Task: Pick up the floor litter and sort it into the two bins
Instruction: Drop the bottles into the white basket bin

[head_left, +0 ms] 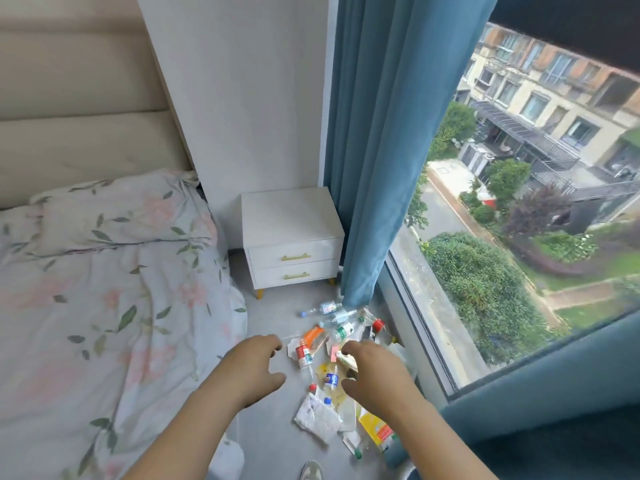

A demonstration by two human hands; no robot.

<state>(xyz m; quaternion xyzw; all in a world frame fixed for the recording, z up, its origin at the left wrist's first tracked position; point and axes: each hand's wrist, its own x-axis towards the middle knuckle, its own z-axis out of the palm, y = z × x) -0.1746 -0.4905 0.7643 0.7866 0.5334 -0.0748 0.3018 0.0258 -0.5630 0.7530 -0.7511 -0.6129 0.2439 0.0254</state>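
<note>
Both arms reach out over the floor. The left hand point(256, 362) and right hand point(374, 372) hang with fingers loosely curled, holding nothing. Below them the litter point(318, 415), paper, packets and bottles point(341, 332), lies scattered between the bed point(104, 289) and the window point(519, 237), stretching toward the nightstand point(292, 237) and curtain point(381, 150).

My left hand point(254, 365) and right hand point(372, 372) are held out before me, fingers loosely curled, with no grip on anything evident. Below them, litter point(332, 341) lies scattered on the grey floor point(270, 317): plastic bottles, crumpled paper point(317, 415) and a yellow packet point(375, 427). The pile sits between bed point(104, 306) and window point(502, 237), near the white nightstand point(292, 220) and the blue curtain point(381, 168).
</note>
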